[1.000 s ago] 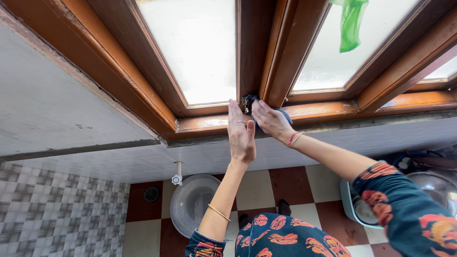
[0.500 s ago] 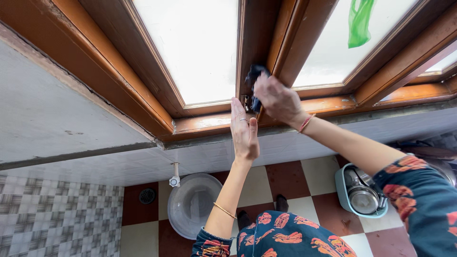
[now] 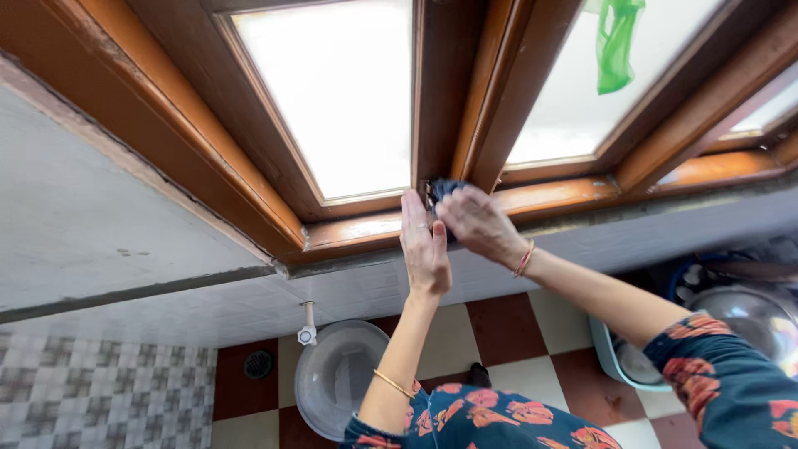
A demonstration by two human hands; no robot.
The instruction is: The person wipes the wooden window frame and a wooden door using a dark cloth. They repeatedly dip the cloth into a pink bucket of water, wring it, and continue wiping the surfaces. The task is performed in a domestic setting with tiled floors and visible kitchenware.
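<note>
A: we've got the right hand (image 3: 474, 223) closed on the dark cloth (image 3: 440, 189) at the window frame (image 3: 465, 91) bottom corner, left hand (image 3: 424, 245) flat and open on the sill

B: yeah, we should press into that corner groove, short strokes

The right hand (image 3: 475, 223) is coming back down the wooden post (image 3: 445, 91): half a second ago it was pressing the dark cloth (image 3: 440, 189) higher up on the post, and now it is sitting again at the post's foot, close to where it was a second ago. The cloth is now mostly hidden under the fingers, apparently bunched against the sill (image 3: 366, 229). The left hand (image 3: 425, 245) is sliding slightly lower on the sill. The camera is tilting, so the green bag (image 3: 617, 46) and the basin (image 3: 335, 374) are shifting in view.
</note>
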